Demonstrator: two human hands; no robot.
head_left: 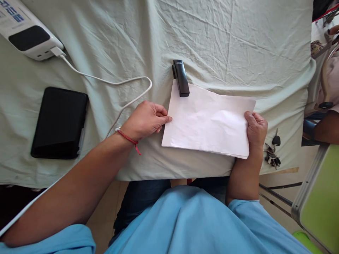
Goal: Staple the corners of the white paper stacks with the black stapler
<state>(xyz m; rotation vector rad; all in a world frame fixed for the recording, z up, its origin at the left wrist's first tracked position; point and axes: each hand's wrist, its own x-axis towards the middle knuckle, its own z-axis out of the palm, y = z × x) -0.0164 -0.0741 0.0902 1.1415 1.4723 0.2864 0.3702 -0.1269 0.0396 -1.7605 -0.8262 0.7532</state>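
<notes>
Paper [206,123] is over the cloth [212,42], with stapler [182,79] at its far-left corner. Left hand [148,120] pinches one edge, right hand [255,127] grips the opposite; best hold both evenly.

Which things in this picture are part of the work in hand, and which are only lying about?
Part of the work:
white paper sheets, right hand gripping one side, left hand pinching the other
black stapler, over the sheets' corner

Lying about:
black tablet-like device
white power bank
white cable, plugged into it
key bunch
</notes>
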